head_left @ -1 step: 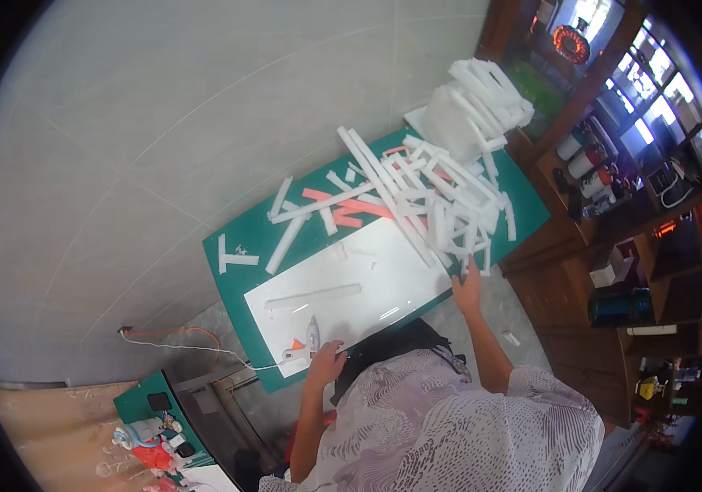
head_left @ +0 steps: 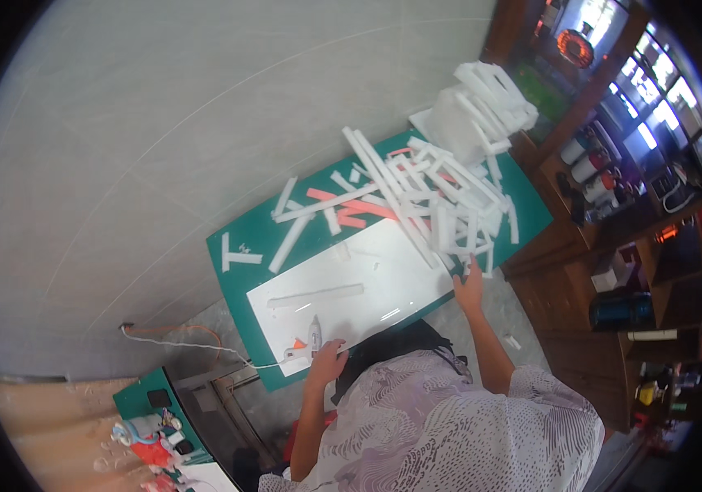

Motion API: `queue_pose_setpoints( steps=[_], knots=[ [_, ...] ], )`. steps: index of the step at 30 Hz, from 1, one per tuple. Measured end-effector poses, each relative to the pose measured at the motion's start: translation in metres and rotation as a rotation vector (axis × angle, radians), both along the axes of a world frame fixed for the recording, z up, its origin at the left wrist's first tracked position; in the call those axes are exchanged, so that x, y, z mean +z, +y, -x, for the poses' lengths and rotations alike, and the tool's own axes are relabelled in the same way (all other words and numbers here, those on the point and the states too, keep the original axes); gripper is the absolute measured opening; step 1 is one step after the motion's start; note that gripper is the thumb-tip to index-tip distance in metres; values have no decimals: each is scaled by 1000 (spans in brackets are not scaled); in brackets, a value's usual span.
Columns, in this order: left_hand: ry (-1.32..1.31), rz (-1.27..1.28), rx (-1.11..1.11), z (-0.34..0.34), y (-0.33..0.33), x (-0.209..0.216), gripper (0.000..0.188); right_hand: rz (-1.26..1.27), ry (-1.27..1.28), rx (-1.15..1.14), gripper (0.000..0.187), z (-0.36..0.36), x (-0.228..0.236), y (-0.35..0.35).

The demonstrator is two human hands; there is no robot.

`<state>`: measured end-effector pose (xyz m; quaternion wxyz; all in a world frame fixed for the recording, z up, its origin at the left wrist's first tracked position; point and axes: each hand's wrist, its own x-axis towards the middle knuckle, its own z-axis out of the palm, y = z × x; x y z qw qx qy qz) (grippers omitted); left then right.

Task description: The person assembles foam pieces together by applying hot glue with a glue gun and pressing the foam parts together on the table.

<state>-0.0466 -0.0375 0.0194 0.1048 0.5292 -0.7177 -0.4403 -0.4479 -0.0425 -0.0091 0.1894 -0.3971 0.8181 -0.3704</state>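
Note:
My left hand (head_left: pixel 328 362) rests at the near edge of the white board (head_left: pixel 326 328), fingers apart and nothing in them. Just beside it lies a hot glue gun (head_left: pixel 315 336), grey-white with an orange part and a white cord. My right hand (head_left: pixel 469 289) is at the table's near edge by the right end of the board, thumb and fingers apart. Its fingertips come close to the pile of white foam frames (head_left: pixel 457 225); whether they touch, I cannot tell. One long white foam strip (head_left: pixel 318 296) lies alone on the board.
On the green table (head_left: pixel 236 246) lie loose white foam strips (head_left: pixel 292 242) and several pink-red strips (head_left: pixel 351 207). Foam frames in clear plastic (head_left: pixel 482 115) are stacked at the far right. A wooden cabinet (head_left: pixel 560 287) stands right; a second cluttered table (head_left: pixel 139 398) is lower left.

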Motion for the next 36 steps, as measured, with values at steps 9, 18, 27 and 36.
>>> queue_pose_setpoints(
  steps=[9, 18, 27, 36],
  knots=[
    [-66, 127, 99, 25, 13, -4, 32, 227, 185, 372, 52, 37, -5, -56],
    [-164, 67, 639, 65, 109, -12, 28, 34, 88, 932, 43, -18, 42, -104],
    [290, 122, 1198, 200, 187, 15, 33, -68, -206, 1788, 36, -95, 24, -73],
    [1699, 426, 1707, 272, 229, 63, 56, 55, -505, 2676, 41, -168, 106, 116]
  ],
)
